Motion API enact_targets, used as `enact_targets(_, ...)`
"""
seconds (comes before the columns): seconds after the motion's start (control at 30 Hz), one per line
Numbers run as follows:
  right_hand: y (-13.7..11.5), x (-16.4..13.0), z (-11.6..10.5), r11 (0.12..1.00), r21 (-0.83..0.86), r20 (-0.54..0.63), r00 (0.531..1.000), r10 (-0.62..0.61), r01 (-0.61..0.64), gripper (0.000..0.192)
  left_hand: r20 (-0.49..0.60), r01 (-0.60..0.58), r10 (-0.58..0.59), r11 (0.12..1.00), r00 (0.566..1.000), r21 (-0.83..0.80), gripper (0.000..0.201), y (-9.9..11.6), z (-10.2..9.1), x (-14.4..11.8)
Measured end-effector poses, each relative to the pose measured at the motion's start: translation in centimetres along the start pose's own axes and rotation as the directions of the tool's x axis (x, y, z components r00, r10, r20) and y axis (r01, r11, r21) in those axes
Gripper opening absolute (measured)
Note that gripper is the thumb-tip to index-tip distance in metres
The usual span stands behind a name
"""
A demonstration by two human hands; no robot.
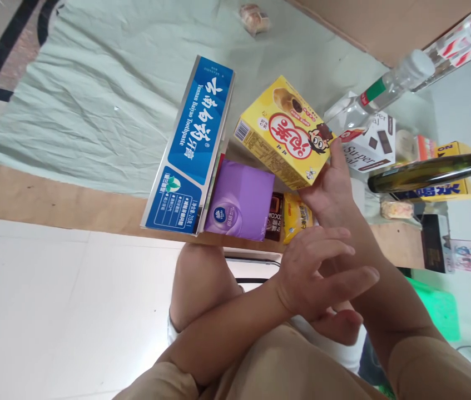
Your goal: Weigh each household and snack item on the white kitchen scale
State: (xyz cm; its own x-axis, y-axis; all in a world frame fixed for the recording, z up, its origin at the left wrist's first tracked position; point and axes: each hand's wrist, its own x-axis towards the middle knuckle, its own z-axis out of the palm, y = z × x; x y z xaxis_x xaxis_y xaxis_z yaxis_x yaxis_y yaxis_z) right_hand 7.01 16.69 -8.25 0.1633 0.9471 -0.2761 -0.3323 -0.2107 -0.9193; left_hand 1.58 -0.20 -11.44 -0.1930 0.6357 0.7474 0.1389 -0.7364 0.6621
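The right hand [335, 191] grips the yellow cardboard snack box [283, 133] by its corner, tilted; the left hand [322, 275] hovers open, empty.

My right hand [331, 191] grips the yellow snack box [285, 133] at its lower corner, holding it tilted above the purple tissue pack [241, 200]. My left hand [322, 272] hangs open and empty, crossed over the right forearm. Just left of the pack a blue toothpaste box [191, 147] leans upright. A small yellow packet [296, 216] lies beside the pack. To the right a clear bottle [379, 91] and a dark green bottle [435, 172] lie slanted over a white chocolate box [371, 147]. A pale green cloth [105, 94] covers the floor beyond.
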Motion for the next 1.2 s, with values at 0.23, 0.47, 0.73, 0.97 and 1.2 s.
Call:
enact_targets(0.23, 1.0, 1.4, -0.1, 0.981, -0.178, -0.034, 0.996, -0.082, 0.075, 0.056, 0.086, 0.008, -0.009, 1.000, 0.996, 0.013, 0.057, -0.3, 0.3, -1.2)
enact_targets(0.47, 1.5, 2.2, -1.3, 0.992, -0.116, -0.035, 0.998, 0.043, -0.047, 0.045, -0.086, 0.011, -0.015, 0.999, 0.996, -0.052, 0.051, 0.0, 0.0, 0.7)
enact_targets(0.73, -0.9, -2.3, -4.1, 0.985, -0.169, -0.111, 0.994, 0.015, -0.034, 0.033, -0.017, 0.045, -0.047, 0.996, 0.999, -0.082, 0.053, -0.3, 0.5, -0.6)
enact_targets(0.97, -0.1, -3.6, -2.3, 0.975, -0.222, -0.146, 0.989, -0.037, 0.003, 0.031, 0.096, 0.022, -0.019, 0.999, 0.995, -0.026, 0.054, -0.2, 0.5, -1.1)
enact_targets(1.2, 0.2, -2.5, -1.9, 0.974, -0.223, -0.066, 0.997, -0.047, 0.031, 0.029, 0.001, 0.055, -0.055, 0.996, 0.998, -0.070, 0.054, -0.1, 0.5, 0.0)
